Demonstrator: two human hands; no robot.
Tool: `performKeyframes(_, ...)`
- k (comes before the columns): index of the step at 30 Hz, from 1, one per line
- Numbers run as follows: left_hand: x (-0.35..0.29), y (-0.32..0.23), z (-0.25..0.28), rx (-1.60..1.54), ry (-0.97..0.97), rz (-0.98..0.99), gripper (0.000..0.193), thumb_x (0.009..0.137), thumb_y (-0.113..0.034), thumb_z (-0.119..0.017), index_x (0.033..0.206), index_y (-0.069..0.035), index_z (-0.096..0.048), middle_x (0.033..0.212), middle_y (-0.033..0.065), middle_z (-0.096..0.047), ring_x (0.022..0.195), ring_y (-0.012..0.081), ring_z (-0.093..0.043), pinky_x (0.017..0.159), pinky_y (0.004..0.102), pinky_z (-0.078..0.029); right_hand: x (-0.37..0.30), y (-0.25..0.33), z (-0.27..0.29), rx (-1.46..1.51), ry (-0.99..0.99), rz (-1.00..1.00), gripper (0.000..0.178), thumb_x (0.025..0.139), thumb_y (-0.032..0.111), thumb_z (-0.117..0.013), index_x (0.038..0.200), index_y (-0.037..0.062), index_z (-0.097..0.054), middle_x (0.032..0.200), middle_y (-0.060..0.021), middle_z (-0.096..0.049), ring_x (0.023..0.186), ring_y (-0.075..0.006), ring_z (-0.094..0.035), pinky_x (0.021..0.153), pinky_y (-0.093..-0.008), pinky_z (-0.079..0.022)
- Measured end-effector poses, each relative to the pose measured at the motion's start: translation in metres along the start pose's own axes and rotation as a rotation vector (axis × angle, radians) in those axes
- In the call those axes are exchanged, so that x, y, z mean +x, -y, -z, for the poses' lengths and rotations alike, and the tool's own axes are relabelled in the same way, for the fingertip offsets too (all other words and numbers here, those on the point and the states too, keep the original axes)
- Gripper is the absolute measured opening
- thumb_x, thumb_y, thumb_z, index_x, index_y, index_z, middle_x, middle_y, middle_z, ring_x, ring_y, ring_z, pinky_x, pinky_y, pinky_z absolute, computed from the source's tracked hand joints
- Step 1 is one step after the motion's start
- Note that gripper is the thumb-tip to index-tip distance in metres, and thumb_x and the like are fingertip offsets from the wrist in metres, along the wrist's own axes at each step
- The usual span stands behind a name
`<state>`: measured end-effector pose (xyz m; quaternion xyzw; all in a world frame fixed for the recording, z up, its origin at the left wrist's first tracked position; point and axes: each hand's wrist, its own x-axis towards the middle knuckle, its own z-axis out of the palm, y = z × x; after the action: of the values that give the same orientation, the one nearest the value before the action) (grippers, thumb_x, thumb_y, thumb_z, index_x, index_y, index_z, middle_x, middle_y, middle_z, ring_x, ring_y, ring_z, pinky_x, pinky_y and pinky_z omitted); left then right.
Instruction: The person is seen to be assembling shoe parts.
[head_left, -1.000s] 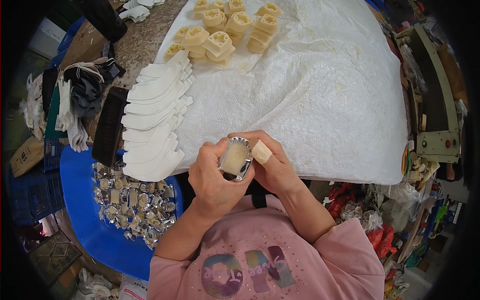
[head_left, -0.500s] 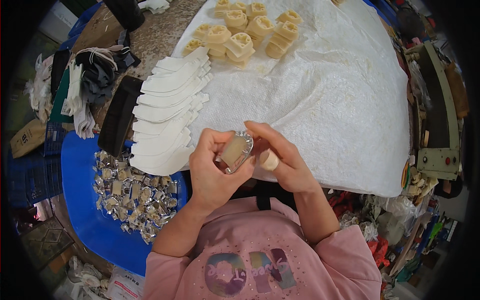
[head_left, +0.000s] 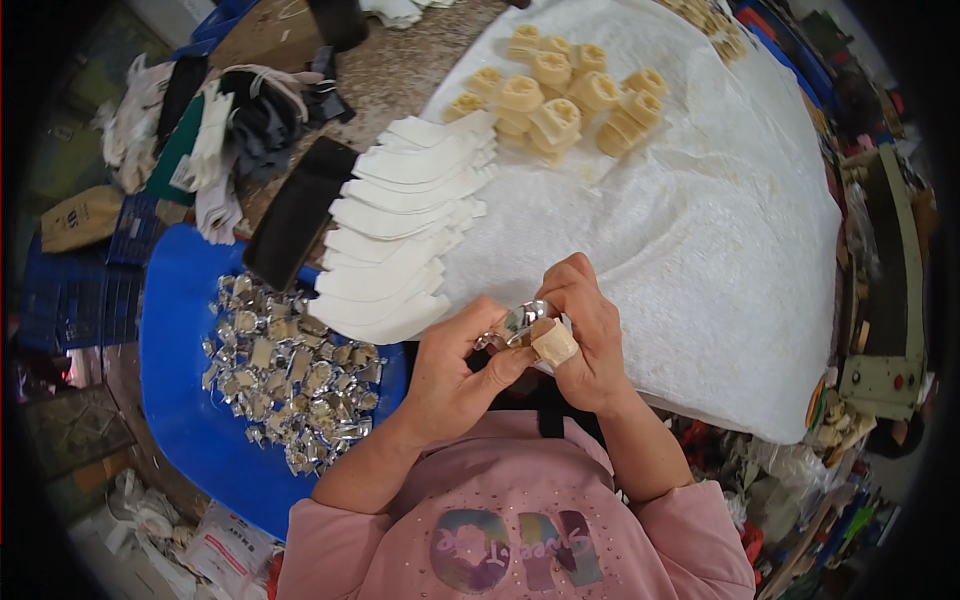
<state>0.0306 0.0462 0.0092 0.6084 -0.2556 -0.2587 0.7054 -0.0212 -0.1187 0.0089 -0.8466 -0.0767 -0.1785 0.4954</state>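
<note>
My left hand [head_left: 462,368] is closed around a small piece covered in shiny silver material [head_left: 526,316], in front of my chest at the near edge of the white sheet. The fingers of my right hand [head_left: 594,350] pinch the same piece from its far side. A tan wrap [head_left: 554,342] covers my right thumb, which hides part of the piece. Left of my hands, white curved strips [head_left: 395,225] lie fanned in an overlapping row. Beyond them stand stacks of beige moulded pieces [head_left: 555,122] with hollowed tops.
On the left, a blue bin [head_left: 172,440] holds many silver-covered pieces [head_left: 290,375] with tan backs. A long dark object [head_left: 300,212] lies beside the strips. Woven white sheeting [head_left: 700,250] covers the work surface. Rightward stands a green-grey metal machine [head_left: 882,375].
The silver piece has been turned; its tan face showed before, and a shiny side shows now. My right fingers have curled in on it. The whole view has shifted.
</note>
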Motion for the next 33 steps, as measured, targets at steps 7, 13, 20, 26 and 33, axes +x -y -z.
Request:
performKeyframes(7, -0.03, -0.003, 0.05, 0.398, -0.457, -0.021, 0.011, 0.084, -0.005, -0.062, 0.095, -0.001, -0.061, 0.073, 0.0025, -0.06, 0.063, 0.0082, -0.053, 0.059, 0.0234, -0.044, 0.038, -0.006, -0.02, 0.128, 0.087, -0.02, 0.02, 0.083, 0.015, -0.06, 0.099, 0.0032, -0.058, 0.095, -0.0128, -0.053, 0.09, -0.0319, -0.048, 0.082, -0.0383, -0.04)
performKeyframes(13, -0.089, 0.012, 0.147, 1.266, -0.97, -0.046, 0.031, 0.082, -0.004, -0.06, 0.112, -0.001, -0.056, 0.095, 0.012, -0.057, 0.089, 0.0257, -0.056, 0.083, 0.0347, -0.043, 0.054, -0.008, -0.038, -0.19, 0.143, 0.02, 0.023, 0.076, 0.006, -0.064, 0.099, 0.0057, -0.061, 0.098, -0.0106, -0.054, 0.096, -0.0291, -0.047, 0.081, -0.0388, -0.036)
performKeyframes(20, -0.071, 0.013, 0.125, 0.618, -0.763, 0.14, 0.044, 0.083, -0.004, -0.058, 0.125, -0.003, -0.048, 0.099, 0.0103, -0.055, 0.086, 0.0174, -0.055, 0.079, 0.0289, -0.044, 0.066, -0.001, -0.059, -0.226, 0.198, 0.066, 0.023, 0.075, 0.006, -0.064, 0.097, 0.0064, -0.062, 0.097, -0.009, -0.054, 0.096, -0.028, -0.047, 0.079, -0.0395, -0.035)
performKeyframes(26, -0.03, 0.022, 0.107, 0.25, -0.588, 0.101, 0.049, 0.081, 0.001, -0.058, 0.128, -0.006, -0.044, 0.096, 0.0054, -0.053, 0.075, 0.007, -0.054, 0.061, 0.0196, -0.042, 0.081, 0.009, -0.085, -0.268, 0.217, 0.167, 0.023, 0.072, 0.005, -0.064, 0.096, 0.0067, -0.064, 0.096, -0.0075, -0.055, 0.094, -0.0269, -0.047, 0.08, -0.0391, -0.035)
performKeyframes(33, -0.033, 0.014, 0.104, 0.207, -0.611, 0.0, 0.051, 0.081, 0.0, -0.064, 0.129, -0.006, -0.045, 0.092, 0.0014, -0.048, 0.074, 0.0058, -0.052, 0.061, 0.0178, -0.042, 0.09, 0.019, -0.106, -0.31, 0.332, 0.254, 0.029, 0.062, -0.004, -0.061, 0.091, 0.0024, -0.062, 0.093, -0.0097, -0.055, 0.091, -0.0286, -0.05, 0.079, -0.037, -0.041)
